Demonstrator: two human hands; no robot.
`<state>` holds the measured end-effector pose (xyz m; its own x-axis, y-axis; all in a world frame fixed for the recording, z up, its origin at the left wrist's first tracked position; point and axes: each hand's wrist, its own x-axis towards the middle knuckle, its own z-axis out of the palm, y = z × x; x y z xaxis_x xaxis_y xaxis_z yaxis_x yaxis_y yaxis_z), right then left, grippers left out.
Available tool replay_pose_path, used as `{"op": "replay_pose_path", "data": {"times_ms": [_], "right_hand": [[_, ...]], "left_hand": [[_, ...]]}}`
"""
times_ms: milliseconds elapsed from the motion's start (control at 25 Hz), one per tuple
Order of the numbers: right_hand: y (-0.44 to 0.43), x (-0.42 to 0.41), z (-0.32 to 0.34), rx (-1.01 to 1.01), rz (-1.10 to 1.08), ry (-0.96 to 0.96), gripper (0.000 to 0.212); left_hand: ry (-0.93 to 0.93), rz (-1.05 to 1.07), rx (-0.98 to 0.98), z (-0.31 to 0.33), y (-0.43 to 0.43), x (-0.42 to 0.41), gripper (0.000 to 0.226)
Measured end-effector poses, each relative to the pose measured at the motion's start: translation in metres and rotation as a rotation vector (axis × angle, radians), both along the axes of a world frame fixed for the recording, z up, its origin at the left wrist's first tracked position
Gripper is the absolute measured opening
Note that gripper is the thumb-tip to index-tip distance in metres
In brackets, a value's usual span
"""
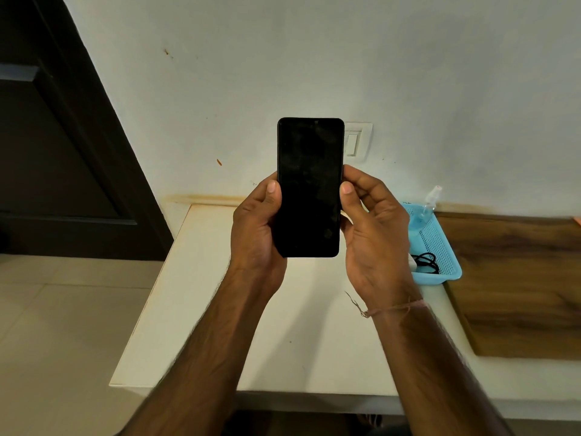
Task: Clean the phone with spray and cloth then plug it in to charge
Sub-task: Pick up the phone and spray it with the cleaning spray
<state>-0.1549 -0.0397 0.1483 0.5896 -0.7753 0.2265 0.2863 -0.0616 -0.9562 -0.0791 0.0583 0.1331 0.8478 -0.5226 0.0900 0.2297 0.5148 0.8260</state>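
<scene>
A black phone (309,184) with a dark, smudged screen stands upright in the air above the white table (195,309). My left hand (256,234) grips its lower left edge, thumb on the side. My right hand (371,228) holds the lower right edge, thumb against the frame. A clear spray bottle (426,209) with blue liquid lies in a light blue basket (440,243) to the right, half hidden by my right hand. A coiled black cable (426,262) lies at the basket's near end. No cloth is visible.
A white wall socket plate (356,140) sits on the wall just behind the phone's upper right. A wooden board (518,278) lies right of the basket. A dark door (47,152) stands at the left, with tiled floor (63,325) below.
</scene>
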Motion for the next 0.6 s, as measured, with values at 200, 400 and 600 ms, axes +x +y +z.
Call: {"op": "replay_pose_path", "data": {"times_ms": [200, 400, 600], "right_hand": [[-0.01, 0.0, -0.003, -0.049, 0.088, 0.026, 0.029], [-0.05, -0.007, -0.019, -0.213, -0.013, 0.214, 0.042], [-0.126, -0.016, -0.058, -0.455, -0.284, 0.492, 0.045]], "left_hand": [[0.032, 0.009, -0.014, -0.007, 0.001, 0.007, 0.037], [0.081, -0.015, -0.067, -0.013, -0.001, 0.011, 0.034], [0.123, -0.043, -0.088, -0.02, 0.001, 0.014, 0.031]]}}
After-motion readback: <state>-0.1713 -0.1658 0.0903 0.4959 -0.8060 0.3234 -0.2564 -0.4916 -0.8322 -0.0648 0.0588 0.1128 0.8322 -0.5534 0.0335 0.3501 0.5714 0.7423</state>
